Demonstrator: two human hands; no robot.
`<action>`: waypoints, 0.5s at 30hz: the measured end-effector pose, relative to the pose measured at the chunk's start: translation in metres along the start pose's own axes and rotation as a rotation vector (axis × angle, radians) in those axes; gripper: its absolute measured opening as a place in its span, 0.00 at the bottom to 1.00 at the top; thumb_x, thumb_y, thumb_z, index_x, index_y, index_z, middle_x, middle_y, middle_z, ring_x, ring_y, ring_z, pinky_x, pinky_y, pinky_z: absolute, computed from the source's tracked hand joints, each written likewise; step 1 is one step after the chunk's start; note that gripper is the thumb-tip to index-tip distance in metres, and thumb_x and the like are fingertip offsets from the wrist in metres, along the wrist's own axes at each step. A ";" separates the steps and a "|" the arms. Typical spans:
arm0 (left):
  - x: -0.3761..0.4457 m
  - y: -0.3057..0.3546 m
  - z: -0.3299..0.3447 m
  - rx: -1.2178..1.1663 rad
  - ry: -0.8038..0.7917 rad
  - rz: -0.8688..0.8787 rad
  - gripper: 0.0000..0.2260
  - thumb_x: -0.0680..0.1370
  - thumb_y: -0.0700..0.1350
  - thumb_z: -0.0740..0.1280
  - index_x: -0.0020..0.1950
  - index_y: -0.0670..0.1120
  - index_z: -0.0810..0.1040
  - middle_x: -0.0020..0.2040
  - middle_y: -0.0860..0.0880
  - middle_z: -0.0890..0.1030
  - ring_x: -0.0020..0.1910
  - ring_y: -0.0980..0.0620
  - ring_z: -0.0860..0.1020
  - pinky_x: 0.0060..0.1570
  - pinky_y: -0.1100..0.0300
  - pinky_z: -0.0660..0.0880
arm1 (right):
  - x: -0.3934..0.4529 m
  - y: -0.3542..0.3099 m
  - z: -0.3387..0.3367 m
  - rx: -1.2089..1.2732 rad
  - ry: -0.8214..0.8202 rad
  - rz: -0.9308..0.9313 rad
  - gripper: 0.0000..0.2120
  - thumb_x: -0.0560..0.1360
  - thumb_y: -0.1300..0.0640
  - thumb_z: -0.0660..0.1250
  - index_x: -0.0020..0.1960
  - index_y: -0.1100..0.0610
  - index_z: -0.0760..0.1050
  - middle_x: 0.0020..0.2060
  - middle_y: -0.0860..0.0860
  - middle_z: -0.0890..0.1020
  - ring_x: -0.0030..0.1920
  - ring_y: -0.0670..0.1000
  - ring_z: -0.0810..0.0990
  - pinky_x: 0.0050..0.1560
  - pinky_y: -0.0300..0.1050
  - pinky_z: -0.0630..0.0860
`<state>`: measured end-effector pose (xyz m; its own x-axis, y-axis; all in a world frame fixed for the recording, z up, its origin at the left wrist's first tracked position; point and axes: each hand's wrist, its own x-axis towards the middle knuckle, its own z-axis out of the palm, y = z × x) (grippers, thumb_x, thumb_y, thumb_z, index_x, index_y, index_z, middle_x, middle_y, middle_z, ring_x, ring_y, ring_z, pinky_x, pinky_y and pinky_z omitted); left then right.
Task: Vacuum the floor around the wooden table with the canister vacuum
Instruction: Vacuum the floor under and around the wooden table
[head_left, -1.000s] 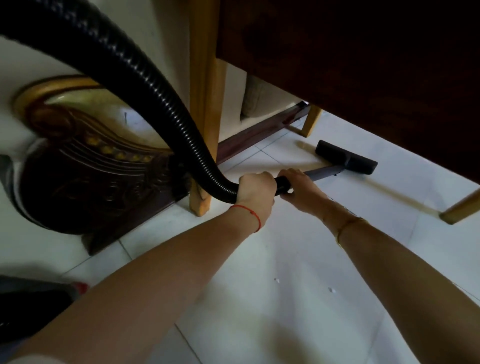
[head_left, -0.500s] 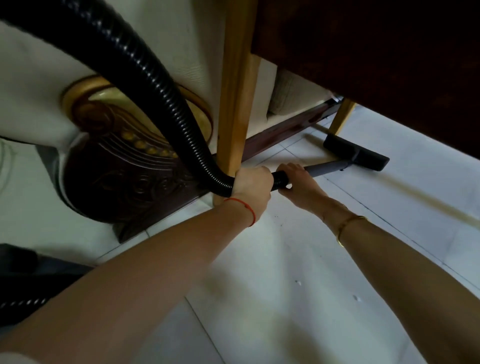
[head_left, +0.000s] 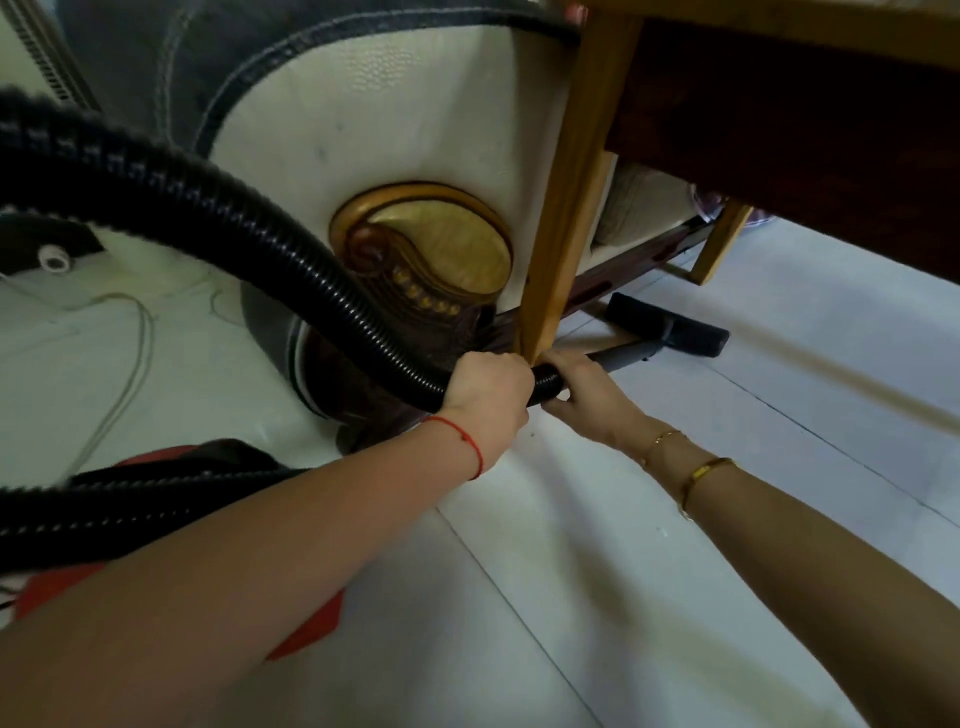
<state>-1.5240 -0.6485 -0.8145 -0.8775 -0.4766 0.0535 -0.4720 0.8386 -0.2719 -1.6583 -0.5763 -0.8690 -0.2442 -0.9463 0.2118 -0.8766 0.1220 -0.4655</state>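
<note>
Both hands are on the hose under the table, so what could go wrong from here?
The left hand and right hand work right beside the table leg, so knuckles could knock it. The floor nozzle sits near the sofa base and might jam. The hose loops wide and may snag.

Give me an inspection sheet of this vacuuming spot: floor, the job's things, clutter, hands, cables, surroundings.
Surface: white tiled floor, a few small specks near the hands.
Job's things: black ribbed hose joins a grey wand; nozzle flat on the floor under the table, past the table leg. Red canister at lower left, mostly hidden by the arm.
Clutter: nothing seen.
Grippers: left hand closed on the hose end; right hand closed where hose meets wand.
Cables: thin pale cord lying on the floor at left.
Surroundings: cream sofa with carved dark wood base beside the table.
</note>
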 end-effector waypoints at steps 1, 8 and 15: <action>-0.009 -0.007 -0.002 -0.005 -0.004 0.003 0.12 0.78 0.48 0.64 0.58 0.43 0.73 0.52 0.47 0.80 0.49 0.47 0.80 0.39 0.58 0.66 | -0.001 -0.011 0.003 -0.004 -0.006 0.018 0.11 0.70 0.62 0.70 0.51 0.61 0.74 0.45 0.56 0.78 0.46 0.52 0.73 0.46 0.43 0.67; -0.064 -0.045 -0.013 0.011 0.025 0.043 0.11 0.77 0.46 0.63 0.58 0.43 0.72 0.52 0.47 0.80 0.49 0.47 0.80 0.39 0.58 0.65 | -0.014 -0.073 0.019 -0.027 0.001 0.059 0.11 0.69 0.62 0.69 0.51 0.59 0.74 0.45 0.56 0.77 0.47 0.54 0.72 0.45 0.44 0.66; -0.105 -0.078 -0.026 0.019 0.100 0.113 0.12 0.77 0.49 0.63 0.57 0.44 0.71 0.49 0.48 0.80 0.46 0.47 0.81 0.37 0.58 0.65 | -0.023 -0.113 0.024 -0.056 0.018 0.030 0.10 0.70 0.57 0.69 0.48 0.54 0.71 0.42 0.51 0.76 0.44 0.49 0.71 0.43 0.41 0.67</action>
<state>-1.3976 -0.6573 -0.7743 -0.9293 -0.3502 0.1173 -0.3693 0.8798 -0.2993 -1.5433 -0.5756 -0.8421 -0.2774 -0.9366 0.2142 -0.8904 0.1669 -0.4235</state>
